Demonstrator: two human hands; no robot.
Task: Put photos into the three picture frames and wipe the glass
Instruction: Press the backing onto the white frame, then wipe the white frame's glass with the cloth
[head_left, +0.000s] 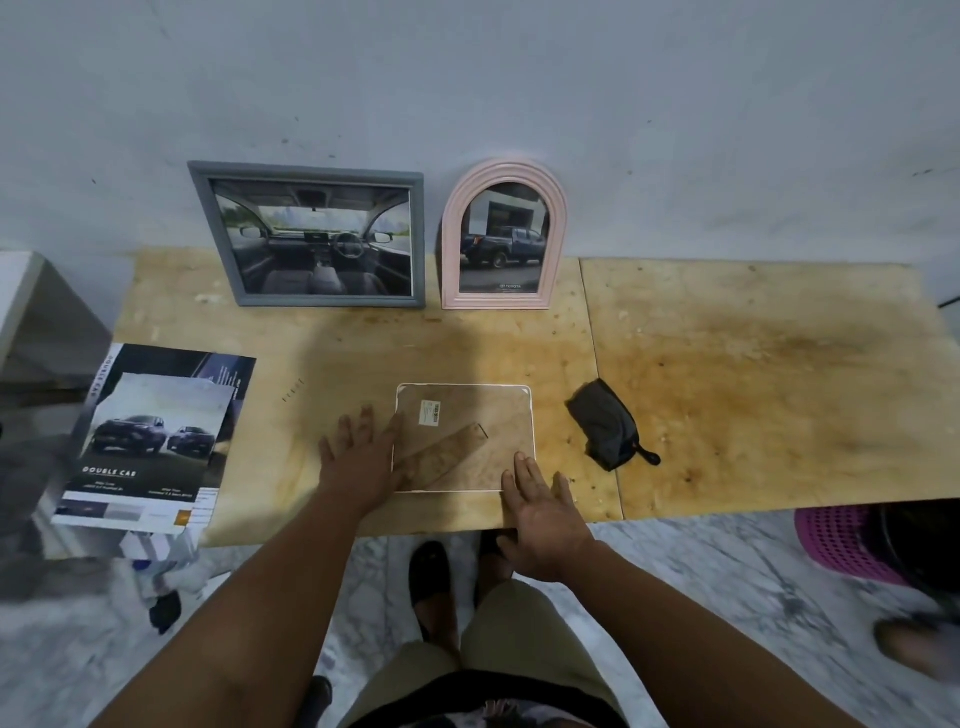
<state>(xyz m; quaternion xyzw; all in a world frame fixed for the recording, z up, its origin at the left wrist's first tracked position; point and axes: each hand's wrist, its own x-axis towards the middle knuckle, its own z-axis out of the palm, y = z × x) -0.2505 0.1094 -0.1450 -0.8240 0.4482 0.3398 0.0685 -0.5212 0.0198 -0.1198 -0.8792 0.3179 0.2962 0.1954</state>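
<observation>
A white-edged picture frame lies face down in the middle of the wooden table, its brown backing board and stand leg facing up. My left hand rests flat at the frame's left edge, fingers spread. At the frame's near right corner lies my right hand, also flat and spread. A grey rectangular frame with a car-interior photo leans on the wall. Beside it stands a pink arched frame holding a pickup-truck photo. A dark folded cloth lies to the right of the face-down frame.
Car brochures and a loose cut sheet lie at the table's left end, overhanging the edge. A purple basket sits on the marble floor at the right. A white spray bottle stands on the floor below the brochures.
</observation>
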